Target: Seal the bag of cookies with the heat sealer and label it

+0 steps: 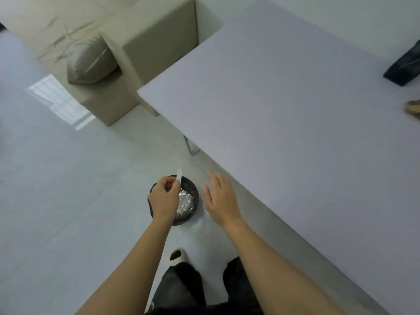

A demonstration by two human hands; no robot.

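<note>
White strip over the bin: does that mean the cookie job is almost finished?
Probably late on. Done: cannot confirm; a dark bag lies far across the table, seal and label unreadable. In hand: the left hand pinches a white strip above the floor bin; the right hand is open. Left: dropping the strip.

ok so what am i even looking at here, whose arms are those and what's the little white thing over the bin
There is no machine here. A person wears a camera on their head, so this one picture looks down along their own bare arms. The left hand pinches a small white strip above a black-lined bin on the floor, which has crumpled clear plastic inside. The right hand is open beside it and holds nothing. To the right is a white table with a dark bag at its far edge. A beige sofa stands behind it.
</note>
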